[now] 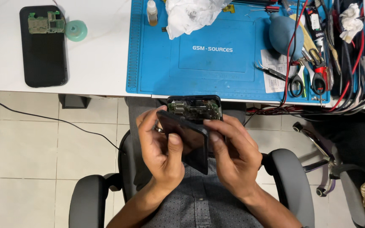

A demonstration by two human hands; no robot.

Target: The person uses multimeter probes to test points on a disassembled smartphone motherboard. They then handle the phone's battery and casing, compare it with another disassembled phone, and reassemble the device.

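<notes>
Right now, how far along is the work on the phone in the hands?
Done: the phone is already opened, its circuit boards exposed. In hand: the left hand and right hand hold it over the lap while a dark panel tilts away from the body, one edge close to it. Left: the panel is not fully off, and the tools on the blue mat lie untouched.

So screens first: there's a dark glossy screen panel (186,139), rectangular, pinched between the left hand (159,147) and right hand (233,156), tilted over the opened phone body (195,107). A second black phone (43,46) lies flat on the white desk (98,63), far left. The small white bottle (151,12) on the blue mat (208,55) maybe has a label, too blurry to tell.
</notes>
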